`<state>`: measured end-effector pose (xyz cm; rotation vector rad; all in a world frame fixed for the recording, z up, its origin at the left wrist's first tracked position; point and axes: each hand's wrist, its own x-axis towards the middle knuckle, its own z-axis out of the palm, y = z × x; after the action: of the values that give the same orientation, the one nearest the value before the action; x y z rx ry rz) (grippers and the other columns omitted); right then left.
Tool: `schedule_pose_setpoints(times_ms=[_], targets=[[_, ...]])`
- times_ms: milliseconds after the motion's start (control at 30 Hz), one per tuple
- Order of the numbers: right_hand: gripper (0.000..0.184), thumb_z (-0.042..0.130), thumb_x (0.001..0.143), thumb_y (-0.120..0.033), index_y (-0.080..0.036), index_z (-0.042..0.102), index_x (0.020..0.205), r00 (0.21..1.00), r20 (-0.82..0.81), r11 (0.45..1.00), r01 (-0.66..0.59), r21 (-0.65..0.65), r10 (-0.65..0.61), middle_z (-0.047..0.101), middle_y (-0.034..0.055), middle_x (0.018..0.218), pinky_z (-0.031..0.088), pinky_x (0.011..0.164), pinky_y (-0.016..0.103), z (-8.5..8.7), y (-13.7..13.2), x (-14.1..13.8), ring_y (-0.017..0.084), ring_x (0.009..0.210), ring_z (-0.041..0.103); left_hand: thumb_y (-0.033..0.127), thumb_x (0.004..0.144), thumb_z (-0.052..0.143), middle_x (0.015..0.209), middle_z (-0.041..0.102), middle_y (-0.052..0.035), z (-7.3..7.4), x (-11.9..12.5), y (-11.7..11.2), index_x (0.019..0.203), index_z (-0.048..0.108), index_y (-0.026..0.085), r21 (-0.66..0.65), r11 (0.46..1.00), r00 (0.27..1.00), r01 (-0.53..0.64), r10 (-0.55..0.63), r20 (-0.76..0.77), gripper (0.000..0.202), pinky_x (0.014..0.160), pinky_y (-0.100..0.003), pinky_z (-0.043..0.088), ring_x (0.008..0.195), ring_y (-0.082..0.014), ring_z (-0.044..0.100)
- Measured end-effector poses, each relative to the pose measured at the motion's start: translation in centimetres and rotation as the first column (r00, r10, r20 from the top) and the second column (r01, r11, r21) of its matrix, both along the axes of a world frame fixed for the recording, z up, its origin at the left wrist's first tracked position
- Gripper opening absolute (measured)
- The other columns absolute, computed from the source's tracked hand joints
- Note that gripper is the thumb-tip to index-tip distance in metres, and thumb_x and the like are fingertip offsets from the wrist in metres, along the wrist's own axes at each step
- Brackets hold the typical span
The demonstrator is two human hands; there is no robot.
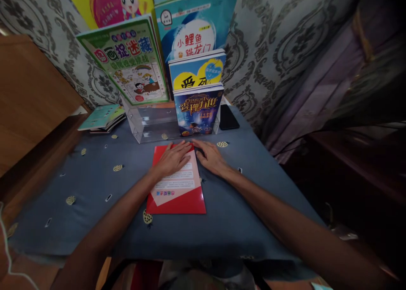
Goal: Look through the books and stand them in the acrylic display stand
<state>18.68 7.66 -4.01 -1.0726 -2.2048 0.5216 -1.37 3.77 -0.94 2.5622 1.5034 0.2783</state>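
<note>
A red book (177, 197) with a pale text panel lies flat on the blue-grey tablecloth (95, 184). My left hand (173, 158) rests palm down on the book's far end, fingers stretched out flat. Beside it, my right hand (211, 156) lies flat at the book's far right corner, fingers extended and touching its edge. Just beyond both hands stands a clear acrylic rack (149, 122) holding a dark blue fantasy book (197, 110) upright, with a yellow and blue book (196, 72) behind it.
A green picture book (127, 61) leans in the rack's left side, larger books stand against the patterned wall. A black phone (227, 117) lies right of the rack. A thin stack of books (103, 117) sits at the back left. Wooden furniture (28, 95) flanks the left.
</note>
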Motion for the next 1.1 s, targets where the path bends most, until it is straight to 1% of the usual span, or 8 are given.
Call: schedule_pose_setpoints(times_ms=[133,267,400,467,633,833,1000,1100], targets=[[0.057,0.043,0.089,-0.017,-0.017,0.048,0.146,1.0,0.025,1.0,-0.001,-0.007,0.002,0.065,0.0112,0.136,0.04,0.112,0.05,-0.1,0.1,0.0,0.027,0.128,0.056,0.039,0.104,0.033,0.16,0.039,-0.0084,-0.2,0.0,0.6,0.152,0.04,0.02,0.002,1.0,1.0,-0.003,0.003,0.007,0.053,0.123,-0.054,0.018,0.152,-0.023,0.027],[0.058,0.043,0.09,-0.016,-0.016,0.045,0.148,0.999,0.032,1.0,-0.004,-0.005,0.004,0.067,0.0103,0.134,0.04,0.112,0.049,-0.1,0.1,0.1,0.027,0.129,0.055,0.038,0.104,0.031,0.159,0.04,-0.0082,-0.3,-0.1,0.5,0.152,0.04,0.021,0.022,1.0,1.0,0.007,-0.007,0.011,0.051,0.123,-0.054,0.018,0.153,-0.0228,0.026],[0.058,0.042,0.091,-0.014,-0.013,0.043,0.149,0.998,0.055,1.0,-0.005,0.009,0.004,0.069,0.0113,0.131,0.04,0.113,0.046,-0.1,0.2,0.2,0.025,0.128,0.055,0.033,0.105,0.031,0.157,0.045,-0.0063,-0.2,0.0,0.3,0.147,0.048,0.023,0.052,0.997,0.998,0.054,-0.053,-0.015,0.046,0.122,-0.055,0.019,0.152,-0.0228,0.028],[0.057,0.042,0.091,-0.014,-0.014,0.045,0.148,0.998,0.068,1.0,-0.004,0.02,0.003,0.068,0.0111,0.132,0.041,0.112,0.045,-0.1,0.2,0.2,0.025,0.127,0.056,0.03,0.105,0.032,0.154,0.048,-0.0061,-0.1,0.0,0.2,0.144,0.051,0.023,0.072,0.994,0.997,0.079,-0.077,-0.027,0.044,0.122,-0.054,0.02,0.151,-0.022,0.031],[0.047,0.04,0.096,-0.017,-0.016,0.058,0.139,0.992,0.125,1.0,0.006,0.024,-0.009,0.066,0.0118,0.133,0.041,0.11,0.045,0.1,0.1,-0.1,0.026,0.128,0.055,0.028,0.104,0.037,0.149,0.055,-0.0062,-0.2,0.0,0.3,0.14,0.056,0.022,0.112,0.986,0.992,0.127,-0.125,-0.028,0.041,0.12,-0.046,0.029,0.146,-0.0212,0.04],[0.044,0.041,0.097,-0.017,-0.018,0.062,0.136,0.987,0.161,1.0,0.013,0.021,-0.016,0.067,0.0107,0.133,0.041,0.11,0.046,0.6,-0.2,-0.3,0.026,0.13,0.054,0.028,0.104,0.037,0.143,0.06,-0.0099,0.1,0.1,0.1,0.138,0.059,0.018,0.105,0.978,0.983,0.183,-0.184,0.006,0.042,0.117,-0.043,0.036,0.139,-0.0217,0.049],[0.042,0.042,0.096,-0.016,-0.012,0.064,0.131,0.984,0.177,1.0,0.001,0.02,-0.005,0.064,0.0131,0.138,0.04,0.111,0.045,1.2,-0.6,-0.3,0.026,0.131,0.053,0.033,0.103,0.039,0.148,0.056,-0.0092,0.0,0.0,-0.4,0.142,0.054,0.018,0.066,0.983,0.985,0.172,-0.173,0.014,0.044,0.121,-0.048,0.029,0.144,-0.0221,0.043],[0.042,0.042,0.096,-0.014,-0.015,0.065,0.131,0.992,0.129,0.999,-0.006,0.038,0.001,0.064,0.0114,0.138,0.041,0.109,0.044,1.3,-0.6,-0.3,0.025,0.131,0.053,0.032,0.103,0.038,0.15,0.053,-0.0105,-0.2,-0.1,-0.7,0.143,0.052,0.017,0.072,0.983,0.985,0.169,-0.17,0.007,0.045,0.122,-0.049,0.027,0.146,-0.0224,0.04]])
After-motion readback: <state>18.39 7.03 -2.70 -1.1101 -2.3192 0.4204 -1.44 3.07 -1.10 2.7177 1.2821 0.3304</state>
